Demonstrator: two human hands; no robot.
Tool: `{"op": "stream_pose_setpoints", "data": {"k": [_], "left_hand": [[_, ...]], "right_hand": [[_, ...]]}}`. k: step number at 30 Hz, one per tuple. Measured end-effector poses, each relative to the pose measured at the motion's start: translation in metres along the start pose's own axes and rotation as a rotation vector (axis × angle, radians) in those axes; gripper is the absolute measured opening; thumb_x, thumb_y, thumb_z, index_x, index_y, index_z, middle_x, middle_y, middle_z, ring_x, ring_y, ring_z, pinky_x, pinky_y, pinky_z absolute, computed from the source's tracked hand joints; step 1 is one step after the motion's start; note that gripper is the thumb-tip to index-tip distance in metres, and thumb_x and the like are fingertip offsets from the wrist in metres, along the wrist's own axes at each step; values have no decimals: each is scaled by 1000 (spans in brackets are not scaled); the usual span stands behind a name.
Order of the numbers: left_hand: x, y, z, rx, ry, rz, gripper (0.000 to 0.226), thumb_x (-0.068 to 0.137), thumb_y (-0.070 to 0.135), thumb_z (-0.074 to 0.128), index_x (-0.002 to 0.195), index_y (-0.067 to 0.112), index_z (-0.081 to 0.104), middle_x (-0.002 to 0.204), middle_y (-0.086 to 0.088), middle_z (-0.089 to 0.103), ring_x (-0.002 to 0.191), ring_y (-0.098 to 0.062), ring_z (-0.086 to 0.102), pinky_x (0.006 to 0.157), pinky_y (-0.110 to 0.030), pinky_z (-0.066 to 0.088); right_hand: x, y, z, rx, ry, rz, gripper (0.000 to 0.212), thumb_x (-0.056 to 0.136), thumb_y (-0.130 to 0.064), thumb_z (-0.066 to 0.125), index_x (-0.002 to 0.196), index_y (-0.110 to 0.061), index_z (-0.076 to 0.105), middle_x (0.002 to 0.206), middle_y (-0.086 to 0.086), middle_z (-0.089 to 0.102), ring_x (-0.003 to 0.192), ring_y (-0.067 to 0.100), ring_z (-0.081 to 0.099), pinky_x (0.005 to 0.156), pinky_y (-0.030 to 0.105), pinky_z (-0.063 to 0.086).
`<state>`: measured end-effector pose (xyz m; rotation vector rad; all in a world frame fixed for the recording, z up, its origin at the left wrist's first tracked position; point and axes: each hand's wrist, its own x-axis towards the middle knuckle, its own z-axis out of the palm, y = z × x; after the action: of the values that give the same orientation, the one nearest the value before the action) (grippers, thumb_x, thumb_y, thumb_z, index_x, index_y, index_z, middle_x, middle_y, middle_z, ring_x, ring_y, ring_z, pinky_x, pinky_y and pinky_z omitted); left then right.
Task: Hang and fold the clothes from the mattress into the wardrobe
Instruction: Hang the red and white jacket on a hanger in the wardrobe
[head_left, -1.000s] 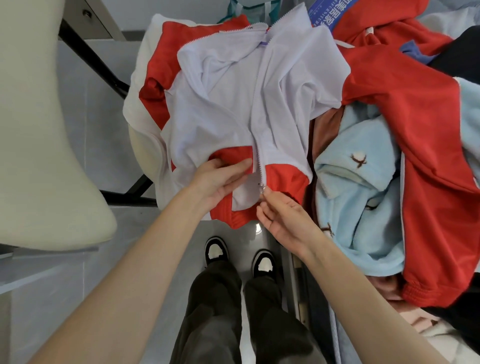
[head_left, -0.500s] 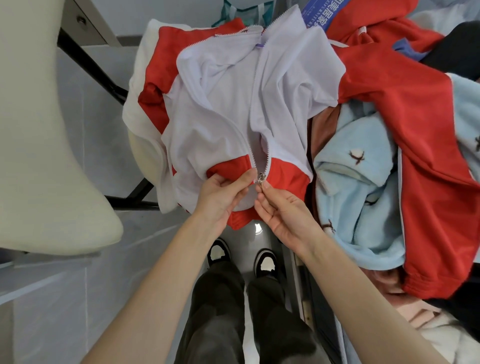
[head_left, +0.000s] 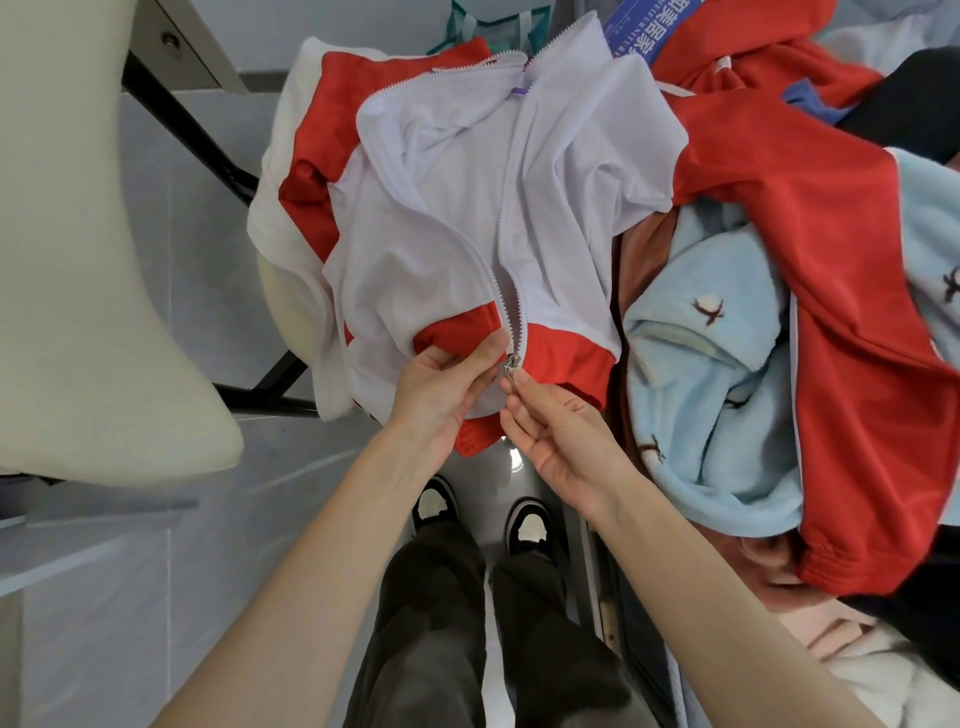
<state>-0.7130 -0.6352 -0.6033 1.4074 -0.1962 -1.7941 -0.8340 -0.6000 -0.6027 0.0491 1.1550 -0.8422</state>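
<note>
White jacket (head_left: 441, 249), zipper pull (head_left: 510, 366) pinched by right hand (head_left: 563, 444).

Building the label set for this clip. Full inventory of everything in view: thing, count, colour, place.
zip jacket: 1, white with red hem and sleeve, centre, zip open above the pull
zipper pull: 1, metal, at the jacket's hem
red garment: at least 1, red, right of the jacket
fleece garment: 1, light blue with brown motifs, lower right
black garment: 1, black, top right
pink fabric: count unclear, pink, bottom right
label: 1, blue with white print, top edge
cushion: 1, cream, left
frame: 1, black, upper left
trousers: 1, dark, bottom centre
shoes: 2, black and white, floor
left hand: 1, grips the jacket's red hem
right hand: 1, pinches the zipper pull
</note>
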Motion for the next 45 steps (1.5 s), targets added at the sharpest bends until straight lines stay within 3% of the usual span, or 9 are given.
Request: {"op": "stream_pose_setpoints", "data": {"k": [8,15,19,24,29,32,41,45], "left_hand": [[-3,-3,-1,-19,40,28,21,65,13,76,84,9,67,75,2,73,73,-6,69,66,-15,53],[-4,-8,-2,22,68,33,16,72,9,75,85,8,67,79,-2,73,78,-11,69,76,-20,55],[-3,-10,-1,56,75,46,11,74,7,74,82,8,68,74,1,73,71,-7,69,68,-15,54],[1,-11,-8,180,63,73,12,73,12,77,83,11,70,81,-1,74,79,-11,69,74,-20,53],[1,-9,-13,436,82,139,14,74,18,78,84,11,71,84,-5,74,80,-13,70,81,-27,55],[-1,-10,-15,551,117,178,14,74,21,80,81,14,71,81,-4,74,78,-14,71,79,-28,57],[-9,-12,-13,729,108,208,16,74,21,80,68,23,65,68,5,69,62,-9,65,70,-27,55],[-13,-13,-14,713,89,148,19,74,21,80,68,21,63,54,11,65,52,2,61,55,-14,48]], "right_hand": [[-3,3,1,36,34,-6,11,87,-15,64,86,-5,68,72,-1,72,63,2,67,76,17,55],[-4,4,4,59,16,-2,11,87,-14,64,85,-5,69,73,0,72,64,2,68,73,17,57],[-3,2,3,77,32,8,11,87,-14,64,81,-5,68,70,0,71,60,3,67,69,16,56],[5,0,1,78,68,30,13,84,-15,68,72,-8,67,67,-1,59,58,3,57,66,16,55],[10,2,-1,65,94,72,14,83,-15,69,71,-10,72,68,-1,61,60,3,50,59,12,51],[11,4,-3,62,111,76,23,85,-13,68,62,-12,73,64,-1,61,61,4,45,54,11,46],[8,8,-12,49,111,95,9,86,-10,66,77,-8,69,68,1,67,57,2,58,53,10,47],[3,8,-21,-127,67,48,14,89,-14,64,76,-11,69,73,-3,68,60,0,58,56,10,46]]}}
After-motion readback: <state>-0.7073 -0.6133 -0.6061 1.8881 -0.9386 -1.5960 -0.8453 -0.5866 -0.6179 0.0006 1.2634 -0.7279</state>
